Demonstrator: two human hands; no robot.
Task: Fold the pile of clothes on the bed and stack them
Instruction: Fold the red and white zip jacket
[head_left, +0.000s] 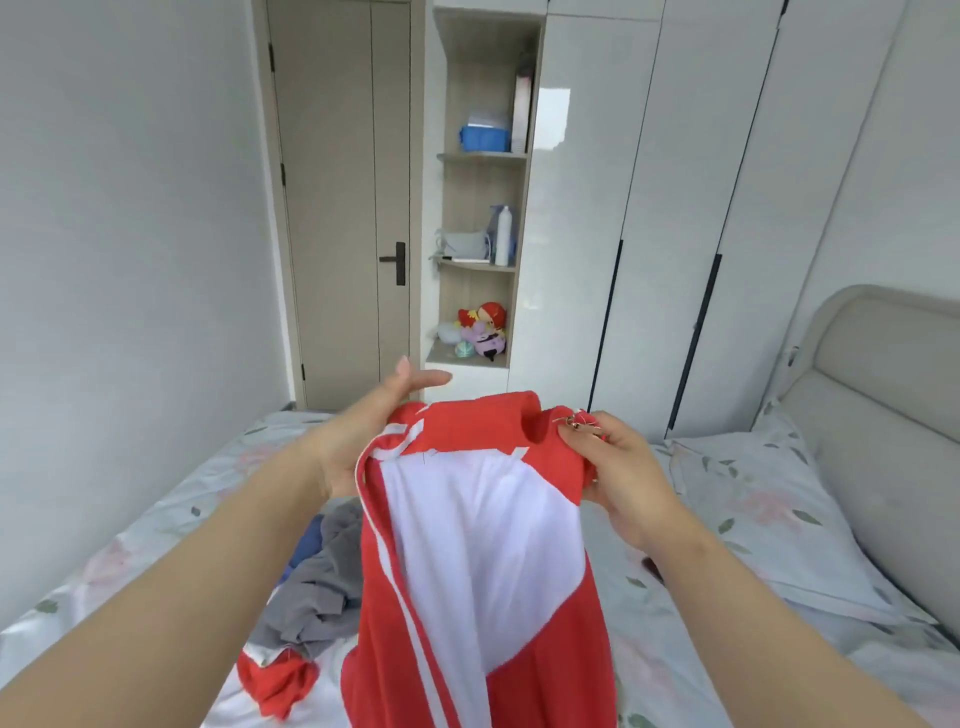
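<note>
Hands held a red and white jacket (483, 545) up in the air over the bed (171, 519), so that the garment hung down in front of the person with its white panel facing the camera and white stripes running down its left edge. The left hand (363, 441) lay behind the jacket's upper left corner with its fingers (434, 378) straight and pointing to the right and the thumb raised, the cloth resting against the palm rather than being clutched. The right hand (618, 467) pinched the red cloth at the upper right corner, its fingers curled round a bunched fold just beside a small metal zipper pull (575, 424). Below and to the left of the jacket, a pile of clothes (322, 587) lay crumpled on the flowered sheet, grey on top, some blue behind it and a red and white piece at its near end. A pillow (769, 519) in the same flowered cloth lay at the right against a padded headboard (883, 415). Beyond the bed stood a closed door (337, 208), an open shelf (483, 156) with a blue box (483, 137) and plush toys (483, 327), and a white wardrobe (675, 208).
</note>
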